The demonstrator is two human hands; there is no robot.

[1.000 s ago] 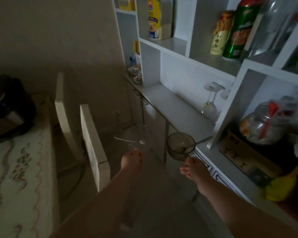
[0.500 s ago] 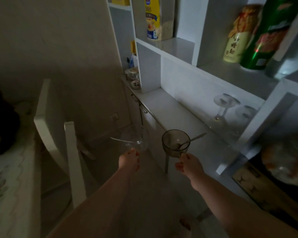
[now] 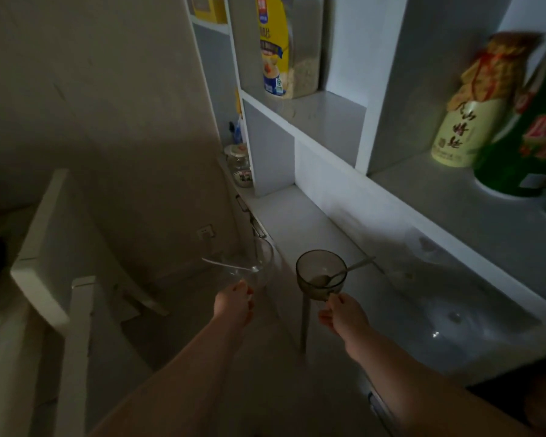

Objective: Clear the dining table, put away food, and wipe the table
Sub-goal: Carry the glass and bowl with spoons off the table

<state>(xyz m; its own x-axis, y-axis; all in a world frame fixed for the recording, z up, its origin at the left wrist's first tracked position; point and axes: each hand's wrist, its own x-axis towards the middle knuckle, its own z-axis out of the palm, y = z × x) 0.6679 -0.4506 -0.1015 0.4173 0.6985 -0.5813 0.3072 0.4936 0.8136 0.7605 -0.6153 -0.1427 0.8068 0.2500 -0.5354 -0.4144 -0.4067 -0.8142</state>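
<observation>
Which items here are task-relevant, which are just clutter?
Job: clear bowl and spoon, in left hand; dark bowl and spoon, in right hand.
Lying about: oat jar, yellow bottle, green bottle, small jars, chair.

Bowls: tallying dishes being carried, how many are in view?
2: a clear bowl in the left hand, a smoky bowl in the right hand. More may be hidden.

I see a white counter [image 3: 297,216] along the right, small jars [image 3: 241,167] at its far end, a shelf [image 3: 328,111] above carrying an oats tub [image 3: 284,45], a nearer right shelf [image 3: 423,184] holding a yellow bottle [image 3: 467,121] just beside a green can [image 3: 524,146]
</observation>
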